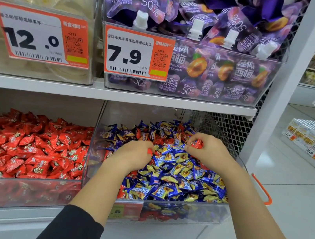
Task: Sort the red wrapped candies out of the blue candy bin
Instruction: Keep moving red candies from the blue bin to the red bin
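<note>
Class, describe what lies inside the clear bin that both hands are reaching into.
The clear bin holds mostly blue candies, with red candies scattered among them. Each hand's grip pinches red wrappers. Deeper layers are covered.

candy bin [159, 204] right of neighbouring bin [18, 186]

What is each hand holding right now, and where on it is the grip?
The right hand pinches a red wrapped candy at its left end. The left hand grips something red, mostly hidden by its fingers.
</note>
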Demonstrator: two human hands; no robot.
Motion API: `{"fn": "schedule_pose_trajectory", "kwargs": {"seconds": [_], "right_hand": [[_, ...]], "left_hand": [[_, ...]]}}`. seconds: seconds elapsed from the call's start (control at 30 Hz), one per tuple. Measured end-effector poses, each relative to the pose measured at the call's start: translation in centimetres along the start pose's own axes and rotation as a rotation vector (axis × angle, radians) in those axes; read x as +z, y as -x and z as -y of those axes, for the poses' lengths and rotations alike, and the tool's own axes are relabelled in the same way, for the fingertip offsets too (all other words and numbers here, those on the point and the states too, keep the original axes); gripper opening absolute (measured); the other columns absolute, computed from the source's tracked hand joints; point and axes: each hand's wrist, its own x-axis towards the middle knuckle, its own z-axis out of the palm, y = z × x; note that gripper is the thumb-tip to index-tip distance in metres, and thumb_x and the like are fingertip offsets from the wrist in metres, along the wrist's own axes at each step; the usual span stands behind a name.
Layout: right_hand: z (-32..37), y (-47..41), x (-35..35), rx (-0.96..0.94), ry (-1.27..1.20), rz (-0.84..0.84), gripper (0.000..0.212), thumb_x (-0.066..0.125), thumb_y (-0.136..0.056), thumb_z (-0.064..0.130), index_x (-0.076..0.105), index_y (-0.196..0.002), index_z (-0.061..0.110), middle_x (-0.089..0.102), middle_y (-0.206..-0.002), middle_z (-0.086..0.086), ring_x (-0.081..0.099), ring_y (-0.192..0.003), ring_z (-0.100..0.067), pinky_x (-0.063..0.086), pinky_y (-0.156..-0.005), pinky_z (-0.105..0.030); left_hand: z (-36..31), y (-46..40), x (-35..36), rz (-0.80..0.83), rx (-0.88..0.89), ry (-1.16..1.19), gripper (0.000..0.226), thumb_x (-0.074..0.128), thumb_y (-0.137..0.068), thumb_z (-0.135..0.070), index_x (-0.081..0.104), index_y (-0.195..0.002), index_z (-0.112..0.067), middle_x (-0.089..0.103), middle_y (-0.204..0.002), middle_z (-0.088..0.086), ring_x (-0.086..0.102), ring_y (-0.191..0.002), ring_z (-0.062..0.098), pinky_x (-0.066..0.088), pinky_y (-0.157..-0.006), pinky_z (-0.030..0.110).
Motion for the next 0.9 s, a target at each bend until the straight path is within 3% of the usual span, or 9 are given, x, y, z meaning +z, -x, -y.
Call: {"fn": "schedule_pose_trajectory", "kwargs": {"seconds": [0.13,0.23,0.33,0.43,0.57,0.67,0.77,0.9], "right_hand": [[-0.2,0.0,0.1,0.019,0.002,0.004,0.022,0.068,-0.085,0.042,0.062,-0.096,0.023,0.048,-0.056,0.01,0.044,-0.044,-0.008,0.033,-0.048,-0.022],[-0.1,-0.1,0.0,0.016,0.014,0.013,0.026,0.068,-0.085,0.042,0.063,-0.099,0.02,0.048,-0.06,0.009,0.045,-0.048,-0.009,0.033,-0.049,-0.023],[0.2,-0.2,0.1,0.02,-0.023,0.05,0.027,0.069,-0.083,0.044,0.062,-0.098,0.022,0.048,-0.059,0.006,0.046,-0.048,-0.01,0.037,-0.049,-0.023],[1.2,-0.2,0.0,0.011,-0.191,0.073,0.026,0.064,-0.087,0.047,0.063,-0.095,0.022,0.047,-0.059,0.004,0.044,-0.045,-0.01,0.04,-0.05,-0.023],[4.1,0.2,-0.1,0.006,-0.428,0.119,0.036,0.052,-0.093,0.048,0.065,-0.088,0.015,0.058,-0.07,0.003,0.048,-0.061,-0.006,0.039,-0.065,-0.022],[7.7,0.6,0.8,-0.024,-0.551,0.144,0.031,0.052,-0.095,0.041,0.066,-0.082,0.016,0.058,-0.067,0.002,0.049,-0.06,-0.007,0.038,-0.063,-0.022],[12.5,0.7,2.7,-0.13,-0.55,0.181,0.023,0.055,-0.093,0.027,0.069,-0.088,0.009,0.058,-0.068,0.002,0.049,-0.058,-0.005,0.039,-0.06,-0.021],[19.5,0.2,6.3,-0.309,-0.379,0.281,0.015,0.056,-0.089,0.029,0.068,-0.091,0.019,0.056,-0.068,0.01,0.049,-0.06,-0.005,0.04,-0.059,-0.022]], "left_hand": [[-0.4,-0.3,1.0,0.096,0.026,-0.195,0.04,0.044,-0.1,-0.029,0.042,-0.14,-0.029,0.05,-0.139,0.006,0.055,-0.115,0.026,0.049,-0.09,0.038],[-0.5,-0.1,1.0,0.148,0.029,-0.213,0.046,0.047,-0.1,-0.032,0.037,-0.145,-0.029,0.044,-0.145,0.005,0.052,-0.121,0.027,0.047,-0.095,0.04],[-0.2,0.0,0.7,0.093,0.008,-0.171,0.038,0.051,-0.097,-0.032,0.048,-0.135,-0.026,0.053,-0.135,0.005,0.053,-0.116,0.026,0.049,-0.09,0.038],[0.1,0.6,-0.3,-0.084,0.002,-0.075,0.02,0.05,-0.097,-0.036,0.056,-0.112,-0.023,0.061,-0.117,0.003,0.056,-0.103,0.025,0.049,-0.081,0.036],[-0.4,3.2,-3.9,-0.316,0.06,-0.016,0.026,0.047,-0.096,-0.043,0.057,-0.108,-0.022,0.063,-0.104,0.004,0.057,-0.096,0.027,0.045,-0.075,0.035],[0.2,6.7,-7.0,-0.411,0.086,0.046,0.022,0.047,-0.095,-0.047,0.057,-0.1,-0.029,0.058,-0.091,-0.004,0.056,-0.09,0.024,0.043,-0.071,0.034],[3.1,9.7,-9.3,-0.41,-0.022,-0.013,0.019,0.048,-0.092,-0.049,0.054,-0.089,-0.032,0.058,-0.086,-0.006,0.058,-0.09,0.023,0.046,-0.073,0.033],[10.2,12.1,-11.6,-0.407,-0.303,-0.078,0.021,0.052,-0.09,-0.049,0.053,-0.081,-0.03,0.059,-0.082,-0.004,0.058,-0.087,0.024,0.041,-0.07,0.031]]}}
